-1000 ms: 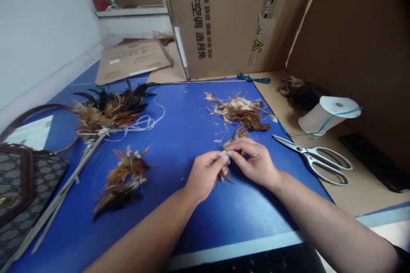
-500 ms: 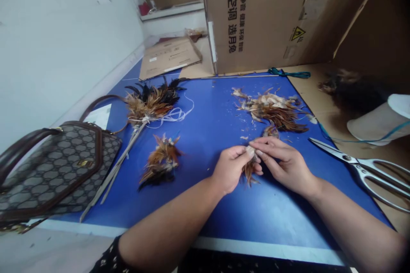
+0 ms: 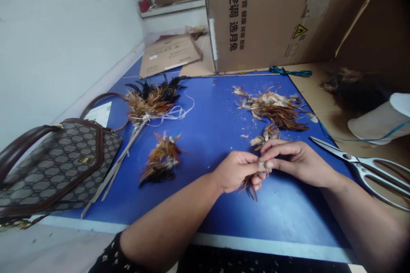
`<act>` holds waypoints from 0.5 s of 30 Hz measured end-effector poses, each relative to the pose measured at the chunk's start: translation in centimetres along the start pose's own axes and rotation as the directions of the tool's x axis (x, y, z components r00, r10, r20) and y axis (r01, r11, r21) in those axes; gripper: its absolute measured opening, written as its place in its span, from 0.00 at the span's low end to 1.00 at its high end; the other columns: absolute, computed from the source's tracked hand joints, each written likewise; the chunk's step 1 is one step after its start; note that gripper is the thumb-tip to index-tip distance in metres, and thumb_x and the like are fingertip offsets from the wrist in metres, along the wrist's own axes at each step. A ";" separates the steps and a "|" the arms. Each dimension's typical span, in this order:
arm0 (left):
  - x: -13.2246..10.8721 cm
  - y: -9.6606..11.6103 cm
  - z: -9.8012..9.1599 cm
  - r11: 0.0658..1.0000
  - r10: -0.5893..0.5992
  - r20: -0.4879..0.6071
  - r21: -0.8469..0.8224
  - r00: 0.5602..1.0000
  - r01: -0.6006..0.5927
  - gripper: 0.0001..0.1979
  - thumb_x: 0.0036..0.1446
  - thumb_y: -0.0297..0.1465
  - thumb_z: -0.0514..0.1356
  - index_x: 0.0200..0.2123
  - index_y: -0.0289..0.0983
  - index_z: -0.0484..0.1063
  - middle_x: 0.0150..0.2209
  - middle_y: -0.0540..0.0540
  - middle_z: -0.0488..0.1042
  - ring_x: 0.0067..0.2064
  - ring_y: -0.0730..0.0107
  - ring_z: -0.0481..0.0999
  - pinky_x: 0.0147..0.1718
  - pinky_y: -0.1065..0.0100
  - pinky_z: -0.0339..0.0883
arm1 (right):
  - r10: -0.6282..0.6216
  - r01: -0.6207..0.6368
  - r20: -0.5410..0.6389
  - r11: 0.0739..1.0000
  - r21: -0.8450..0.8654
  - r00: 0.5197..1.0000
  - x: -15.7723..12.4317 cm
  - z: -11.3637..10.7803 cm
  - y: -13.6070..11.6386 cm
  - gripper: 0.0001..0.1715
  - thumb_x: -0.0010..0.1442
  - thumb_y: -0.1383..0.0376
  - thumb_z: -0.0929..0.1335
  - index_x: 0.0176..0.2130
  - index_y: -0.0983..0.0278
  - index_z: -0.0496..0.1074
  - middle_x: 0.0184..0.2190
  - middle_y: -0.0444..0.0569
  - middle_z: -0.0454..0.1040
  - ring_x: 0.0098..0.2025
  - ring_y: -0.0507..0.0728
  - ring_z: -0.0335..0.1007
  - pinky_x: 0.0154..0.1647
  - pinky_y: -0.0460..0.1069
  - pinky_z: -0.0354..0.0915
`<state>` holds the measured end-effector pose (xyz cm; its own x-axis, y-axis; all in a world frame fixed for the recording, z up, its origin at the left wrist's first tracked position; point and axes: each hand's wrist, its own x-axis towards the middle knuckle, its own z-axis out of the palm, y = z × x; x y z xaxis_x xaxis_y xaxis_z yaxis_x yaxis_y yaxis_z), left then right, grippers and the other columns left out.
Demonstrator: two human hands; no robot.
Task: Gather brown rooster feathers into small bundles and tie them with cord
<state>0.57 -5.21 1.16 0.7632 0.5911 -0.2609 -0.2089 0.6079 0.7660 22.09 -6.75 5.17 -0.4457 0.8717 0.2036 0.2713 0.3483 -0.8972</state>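
At the near edge of the blue mat (image 3: 205, 136), your left hand (image 3: 235, 172) is closed around a small feather bundle (image 3: 251, 183), whose brown tips stick out below your fingers. Your right hand (image 3: 296, 160) meets it from the right, its fingertips pinched on the pale top end of the same bundle, so both hands touch each other there. Just behind your hands lies a small loose tuft (image 3: 265, 133), and further back a bigger feather pile (image 3: 272, 108). To the right, the scissors (image 3: 365, 168) lie on the mat edge, blades toward you. To the left are a finished feather cluster (image 3: 162, 160), a feather duster (image 3: 150, 102) with white string, and a patterned handbag (image 3: 54, 166). Far behind stands the cardboard box (image 3: 265, 13).
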 end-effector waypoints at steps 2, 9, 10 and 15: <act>0.0 0.0 0.2 0.999 0.011 0.011 -0.042 1.000 -0.010 0.17 0.55 0.39 0.74 0.33 0.30 0.77 0.27 0.47 0.71 0.25 0.79 0.67 0.26 0.67 0.65 | -0.011 0.011 -0.032 1.000 -0.004 0.999 0.1 0.0 0.0 0.09 0.67 0.59 0.73 0.37 0.59 0.84 0.36 0.49 0.81 0.40 0.57 0.79 0.45 0.52 0.75; -0.1 0.1 -0.2 0.978 0.103 0.010 0.180 0.995 -0.103 0.21 0.61 0.45 0.68 0.31 0.31 0.74 0.25 0.50 0.67 0.27 0.76 0.69 0.31 0.67 0.62 | -0.075 0.047 -0.172 0.985 -0.164 0.982 0.3 1.5 0.3 0.14 0.71 0.59 0.69 0.35 0.61 0.78 0.34 0.50 0.79 0.36 0.57 0.76 0.39 0.52 0.72; -0.1 0.2 -0.2 0.964 0.118 -0.006 0.240 0.993 -0.113 0.22 0.61 0.46 0.67 0.31 0.32 0.74 0.24 0.51 0.66 0.26 0.76 0.69 0.30 0.67 0.62 | -0.090 0.056 -0.185 0.982 -0.183 0.978 0.4 1.8 0.2 0.14 0.71 0.59 0.68 0.34 0.60 0.78 0.33 0.50 0.78 0.36 0.57 0.76 0.39 0.53 0.72; 0.2 0.3 0.0 0.946 0.244 -0.123 0.247 0.962 -0.209 0.22 0.61 0.48 0.67 0.36 0.31 0.76 0.27 0.51 0.67 0.25 0.79 0.66 0.28 0.68 0.63 | -0.202 0.094 -0.330 0.945 -0.313 0.922 0.5 2.3 0.6 0.08 0.70 0.63 0.69 0.42 0.58 0.81 0.39 0.52 0.79 0.42 0.60 0.77 0.45 0.55 0.73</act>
<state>0.63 -4.89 1.37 0.6077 0.7825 -0.1360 -0.2057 0.3205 0.9246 20.06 -6.94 3.85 -0.1842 0.8474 0.4980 0.4816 0.5195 -0.7058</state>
